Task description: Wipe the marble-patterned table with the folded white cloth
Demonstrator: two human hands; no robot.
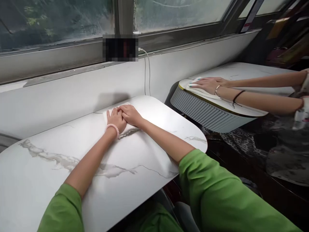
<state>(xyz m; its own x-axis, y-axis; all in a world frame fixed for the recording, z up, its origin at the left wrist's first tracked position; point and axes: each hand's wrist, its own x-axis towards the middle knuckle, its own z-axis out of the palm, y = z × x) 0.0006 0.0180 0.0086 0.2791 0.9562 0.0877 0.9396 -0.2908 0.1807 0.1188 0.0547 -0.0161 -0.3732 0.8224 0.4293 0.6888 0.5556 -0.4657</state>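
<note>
A white cloth (129, 129) lies bunched on a white marble-patterned table (149, 158), close to the table's wall side. My left hand (116, 119), with a pink beaded bracelet on its wrist, presses down on the cloth with its fingers laid out flat. Beside it, my right hand (131, 115) rests on the cloth too, its fingertips meeting the left hand's fingers. Both palms face down, and they hide the middle of the cloth.
At right, another person's hands (212, 85) press a white cloth (205, 94) on a second table (243, 69) with a ribbed side. A white cable (149, 71) hangs down the wall from a blurred dark device (120, 48) on the windowsill. Windows line the back.
</note>
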